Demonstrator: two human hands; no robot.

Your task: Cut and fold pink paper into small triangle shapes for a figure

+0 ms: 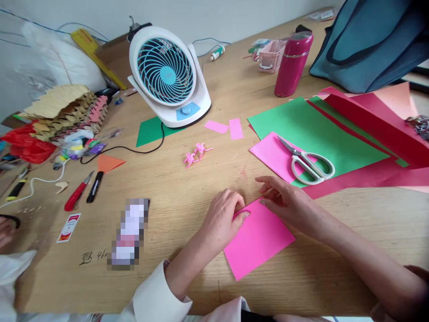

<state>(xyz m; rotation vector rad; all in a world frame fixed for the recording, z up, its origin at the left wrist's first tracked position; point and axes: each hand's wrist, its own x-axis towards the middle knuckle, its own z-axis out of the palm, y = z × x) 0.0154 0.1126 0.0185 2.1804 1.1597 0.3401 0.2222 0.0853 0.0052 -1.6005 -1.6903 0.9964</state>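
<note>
A bright pink sheet of paper [256,243] lies on the wooden table in front of me. At its upper left edge is my left hand [224,214], its fingers curled and the thumb resting on the paper; the edge sits between them. My right hand [284,203] is at the upper right edge, thumb on the sheet, with the other fingers spread apart beyond it. White-handled scissors [310,165] rest on a lighter pink sheet [268,156] and green paper [301,120]. Beyond my hands are small pink paper figures [195,154] and two pink strips [236,129].
A white fan [167,76] stands at the back, and a magenta bottle [293,65] and a blue bag [368,49] at the back right. Left are a phone [130,232], a red knife [77,194] and a black marker [95,187]. Another person's hand [6,232] shows at the left edge.
</note>
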